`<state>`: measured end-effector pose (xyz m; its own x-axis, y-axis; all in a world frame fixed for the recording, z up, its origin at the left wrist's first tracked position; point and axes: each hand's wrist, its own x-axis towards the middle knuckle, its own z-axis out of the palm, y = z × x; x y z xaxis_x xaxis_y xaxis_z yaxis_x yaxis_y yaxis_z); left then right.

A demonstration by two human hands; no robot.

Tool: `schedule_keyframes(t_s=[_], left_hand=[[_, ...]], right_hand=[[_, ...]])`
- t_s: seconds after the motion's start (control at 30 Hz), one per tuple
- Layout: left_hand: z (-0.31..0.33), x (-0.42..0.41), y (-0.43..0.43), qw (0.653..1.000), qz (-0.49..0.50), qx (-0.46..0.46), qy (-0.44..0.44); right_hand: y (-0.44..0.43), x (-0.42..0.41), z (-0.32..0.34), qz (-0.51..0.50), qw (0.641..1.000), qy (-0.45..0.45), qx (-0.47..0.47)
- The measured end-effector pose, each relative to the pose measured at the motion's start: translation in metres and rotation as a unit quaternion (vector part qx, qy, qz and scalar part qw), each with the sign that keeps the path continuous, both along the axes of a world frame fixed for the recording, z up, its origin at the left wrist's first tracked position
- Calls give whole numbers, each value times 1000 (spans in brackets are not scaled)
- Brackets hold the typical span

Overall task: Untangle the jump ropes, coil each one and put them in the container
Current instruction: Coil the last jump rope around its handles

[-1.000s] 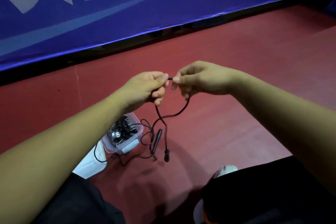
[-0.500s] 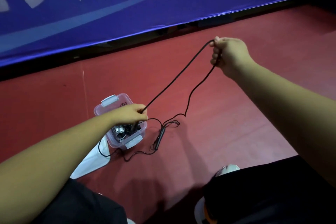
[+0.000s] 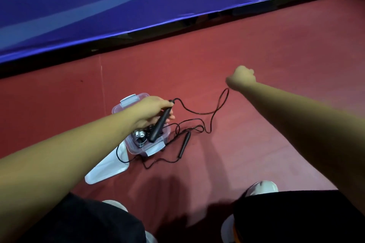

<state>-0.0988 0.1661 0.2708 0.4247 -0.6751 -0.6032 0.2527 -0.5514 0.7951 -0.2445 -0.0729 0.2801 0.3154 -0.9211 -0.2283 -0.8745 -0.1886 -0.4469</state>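
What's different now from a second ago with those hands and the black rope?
The hands, pinching the cord together a second ago, drew apart. The left hand now grips a black handle over the container; the right hand reached outward, the cord hanging from it in a slack loop. The other handle on the floor and the container stayed put.

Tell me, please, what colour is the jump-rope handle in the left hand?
Black; the handle shows best in the head view, gripped by the left hand.
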Motion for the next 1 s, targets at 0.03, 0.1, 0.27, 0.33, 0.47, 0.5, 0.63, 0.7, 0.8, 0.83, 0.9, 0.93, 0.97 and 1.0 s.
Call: schedule_keyframes(t_s=[0.03,0.1,0.27,0.33,0.47,0.5,0.63,0.7,0.8,0.83,0.9,0.93,0.97,1.0], left_hand=[[-2,5,-5,1000,17,20,10],[-9,11,-15,996,49,67,44],[-52,32,-29,990,48,111,70],[-70,44,-32,991,47,109,63],[-94,68,-43,990,58,97,82],[-98,73,-45,989,59,94,93],[-115,81,-48,983,55,90,152],[-121,80,-47,981,51,89,164],[-124,77,-47,987,28,94,125],[-123,76,-48,989,27,92,113],[-118,76,-50,992,37,82,93],[-115,76,-51,992,47,80,88],[-110,75,-51,992,56,78,87],[-103,72,-52,991,62,72,90]], right_hand=[[11,6,-8,40,999,23,-15],[28,16,-36,174,985,6,21],[77,13,-128,363,850,170,342],[94,16,-172,433,836,200,272],[122,27,-241,487,832,161,209],[126,31,-256,487,832,178,195],[129,38,-294,473,844,235,91],[126,36,-300,488,840,234,46],[120,33,-306,512,828,228,25],[119,32,-306,510,829,228,35],[115,33,-292,494,843,198,80],[112,35,-283,480,853,162,123],[109,36,-269,459,864,125,167],[105,38,-254,439,870,85,208]])
